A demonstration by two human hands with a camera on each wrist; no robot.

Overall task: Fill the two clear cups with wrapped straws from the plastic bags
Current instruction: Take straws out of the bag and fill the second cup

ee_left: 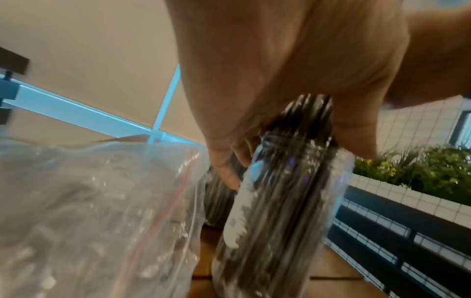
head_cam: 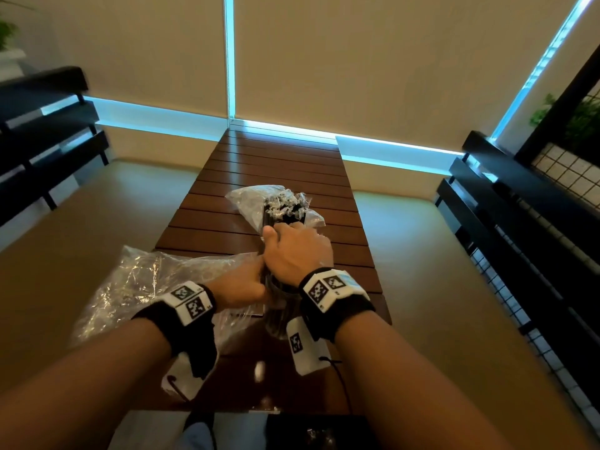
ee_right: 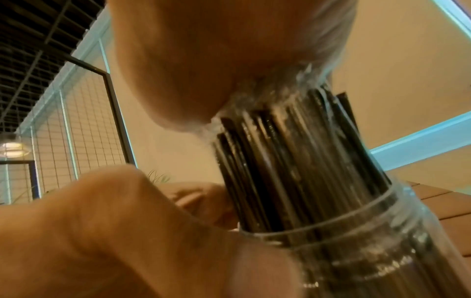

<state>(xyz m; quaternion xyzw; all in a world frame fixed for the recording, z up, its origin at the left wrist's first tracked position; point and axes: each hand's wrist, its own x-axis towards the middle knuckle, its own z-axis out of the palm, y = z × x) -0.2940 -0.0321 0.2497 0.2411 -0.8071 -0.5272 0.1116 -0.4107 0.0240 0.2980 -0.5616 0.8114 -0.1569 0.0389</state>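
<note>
A clear cup (head_cam: pixel 280 308) stands on the wooden slat table (head_cam: pixel 276 164) between my wrists, packed with black wrapped straws (ee_right: pixel 293 161). My right hand (head_cam: pixel 295 251) grips the top of the bundle from above, through a crumpled plastic bag (head_cam: pixel 259 198) that still covers the straws' upper ends (head_cam: pixel 285 204). My left hand (head_cam: pixel 240 287) curls round the bundle just above the cup rim (ee_right: pixel 318 225), thumb on one side, fingers on the other. In the left wrist view the cup (ee_left: pixel 280 211) hangs below my palm; a second dark bundle (ee_left: pixel 219 201) shows behind it, blurred.
A large clear zip bag (head_cam: pixel 139 287) lies on the table's near left corner, beside my left wrist. Black benches (head_cam: pixel 48 131) flank the narrow table, with a wire grid and plants (head_cam: pixel 571 121) at the right. A dark object (head_cam: pixel 311 430) sits at the near edge.
</note>
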